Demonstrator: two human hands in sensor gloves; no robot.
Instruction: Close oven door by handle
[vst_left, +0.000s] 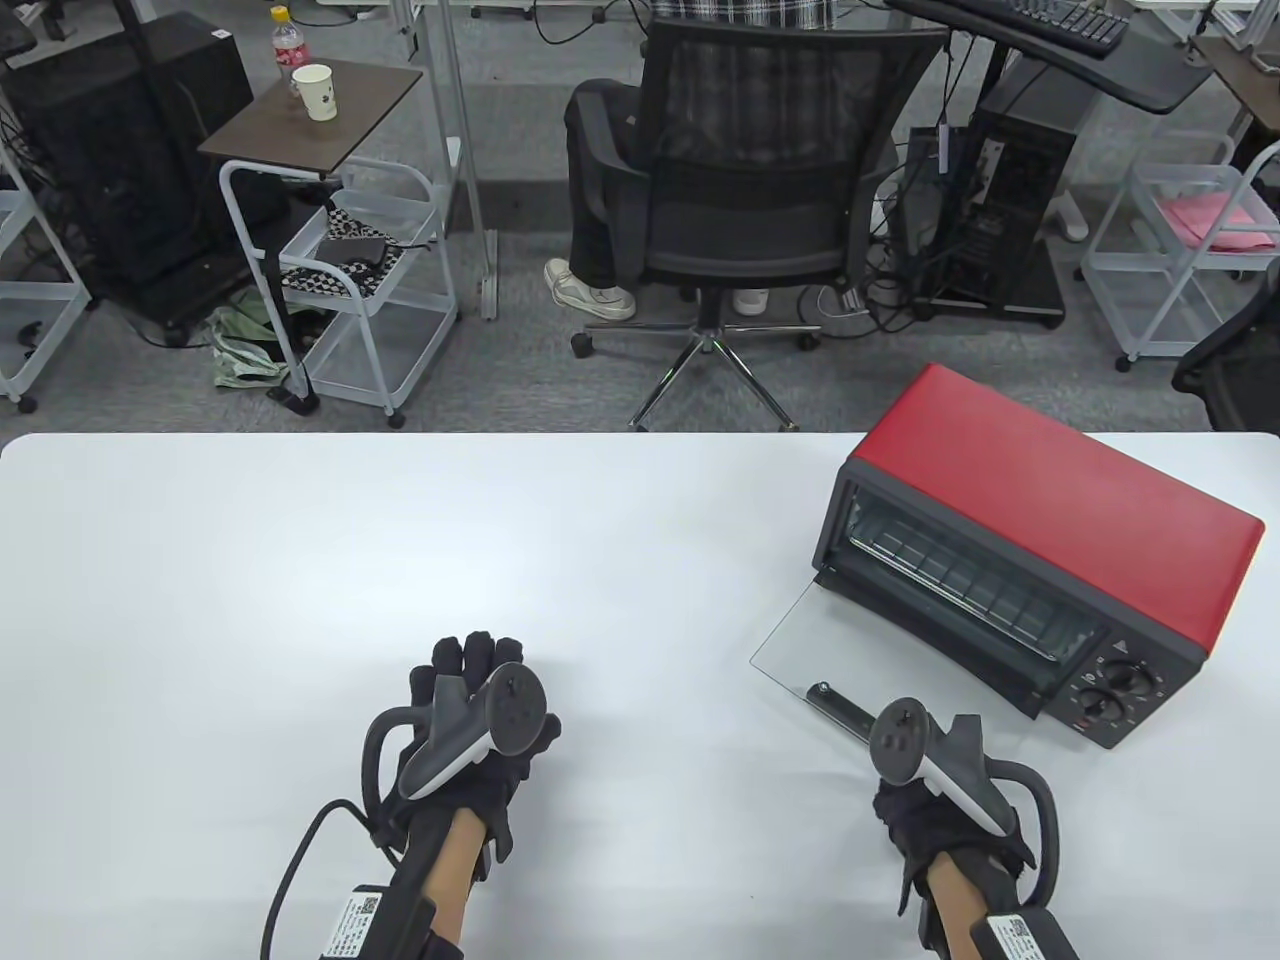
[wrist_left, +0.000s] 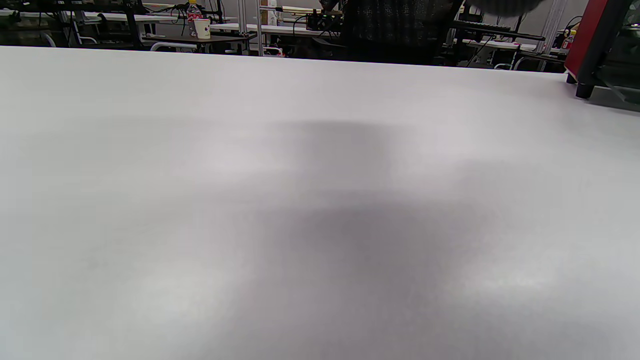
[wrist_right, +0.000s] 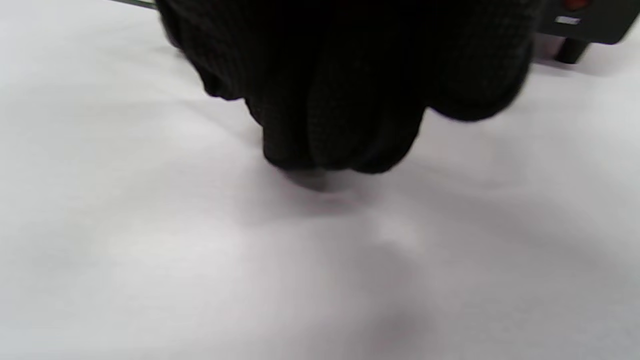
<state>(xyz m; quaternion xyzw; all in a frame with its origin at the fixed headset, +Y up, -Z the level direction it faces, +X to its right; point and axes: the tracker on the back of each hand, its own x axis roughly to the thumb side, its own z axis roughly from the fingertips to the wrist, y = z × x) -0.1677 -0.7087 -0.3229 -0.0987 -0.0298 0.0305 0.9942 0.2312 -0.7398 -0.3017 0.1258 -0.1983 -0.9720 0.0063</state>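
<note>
A red and black toaster oven (vst_left: 1050, 500) stands at the right of the white table. Its glass door (vst_left: 800, 650) lies open, flat on the table, with a black handle (vst_left: 838, 708) along its near edge. My right hand (vst_left: 905, 800) is at the near end of the handle, its fingers hidden under the tracker. In the right wrist view the fingers (wrist_right: 345, 100) are curled together just above the table, and no handle shows in them. My left hand (vst_left: 475, 670) rests on the table, far left of the oven, holding nothing.
The oven's knobs (vst_left: 1125, 680) face the front right corner. A corner of the oven (wrist_left: 595, 35) shows in the left wrist view, and its base (wrist_right: 585, 20) in the right wrist view. An office chair (vst_left: 740, 200) and carts stand beyond the table's far edge.
</note>
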